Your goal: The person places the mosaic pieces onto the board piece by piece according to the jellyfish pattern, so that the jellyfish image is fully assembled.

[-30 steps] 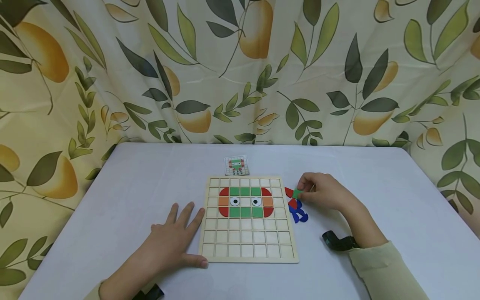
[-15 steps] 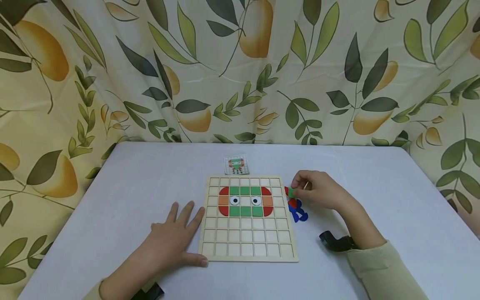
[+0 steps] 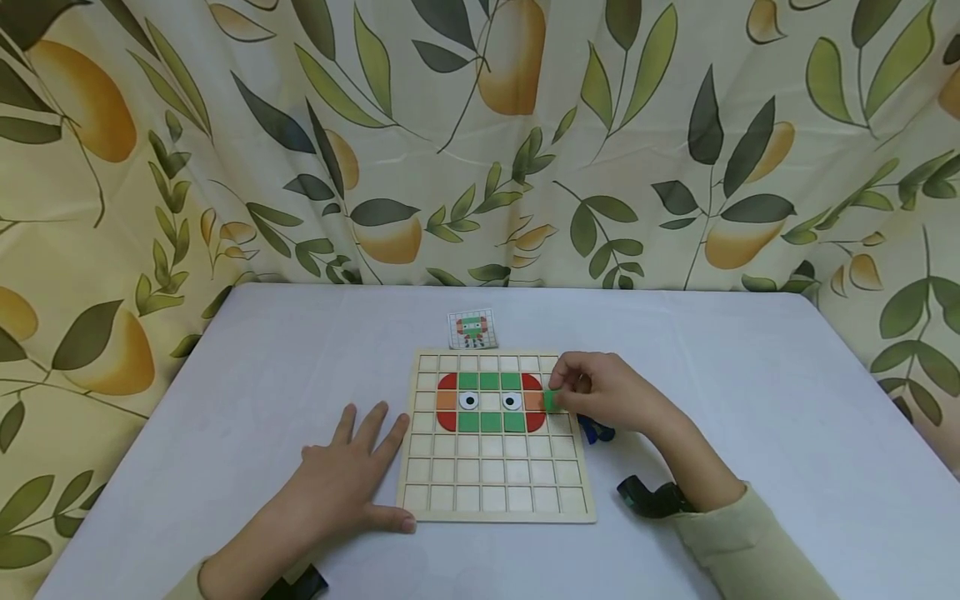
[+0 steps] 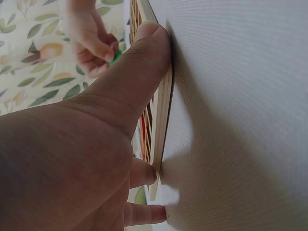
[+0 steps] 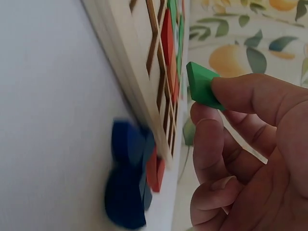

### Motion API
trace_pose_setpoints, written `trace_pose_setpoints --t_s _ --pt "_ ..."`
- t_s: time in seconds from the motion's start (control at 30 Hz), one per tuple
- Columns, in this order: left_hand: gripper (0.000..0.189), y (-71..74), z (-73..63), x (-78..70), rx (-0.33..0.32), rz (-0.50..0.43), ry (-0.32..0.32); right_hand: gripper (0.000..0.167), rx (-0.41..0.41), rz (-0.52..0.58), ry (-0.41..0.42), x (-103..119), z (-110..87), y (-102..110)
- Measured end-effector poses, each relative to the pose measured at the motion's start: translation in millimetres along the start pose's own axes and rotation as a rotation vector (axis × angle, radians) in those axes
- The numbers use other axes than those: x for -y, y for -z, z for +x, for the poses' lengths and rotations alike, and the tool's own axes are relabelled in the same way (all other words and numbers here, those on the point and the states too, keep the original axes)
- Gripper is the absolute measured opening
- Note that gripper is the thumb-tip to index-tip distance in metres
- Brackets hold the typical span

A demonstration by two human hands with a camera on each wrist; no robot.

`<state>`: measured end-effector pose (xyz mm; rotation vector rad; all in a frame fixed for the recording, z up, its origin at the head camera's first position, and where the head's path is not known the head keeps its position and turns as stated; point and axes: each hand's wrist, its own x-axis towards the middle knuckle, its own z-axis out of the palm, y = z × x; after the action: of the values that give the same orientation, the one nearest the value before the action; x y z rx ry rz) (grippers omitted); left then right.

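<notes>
My right hand pinches a green square tile between thumb and index finger, above the right side of the wooden grid board. In the right wrist view the tile is tilted and raised off the board. My left hand lies spread at the board's left edge, thumb at its near left corner and fingers straight. On the board, red rounded tiles, green squares, orange tiles and two eye tiles form a wide face-like block.
Blue pieces and a red piece lie on the table just right of the board, partly hidden by my right hand in the head view. Behind the board lies a small picture card. A patterned curtain hangs beyond the white table.
My right hand has taken the green square tile from the loose pieces and carried it left and nearer, over the board's right side. The left hand has stayed in place.
</notes>
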<state>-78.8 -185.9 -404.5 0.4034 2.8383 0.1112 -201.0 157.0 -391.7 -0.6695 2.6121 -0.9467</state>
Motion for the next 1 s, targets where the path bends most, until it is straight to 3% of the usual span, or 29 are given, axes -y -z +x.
trace_pose_setpoints --t_s 0.67,1.0 --pt "0.123 -2.5 2.8 0.6 0.000 0.012 0.004 0.013 0.087 0.010 0.124 34 0.0 -34" --pt "0.124 -3.6 2.1 1.2 -0.007 0.018 -0.005 0.010 0.149 0.026 0.083 41 -2.3 -40"
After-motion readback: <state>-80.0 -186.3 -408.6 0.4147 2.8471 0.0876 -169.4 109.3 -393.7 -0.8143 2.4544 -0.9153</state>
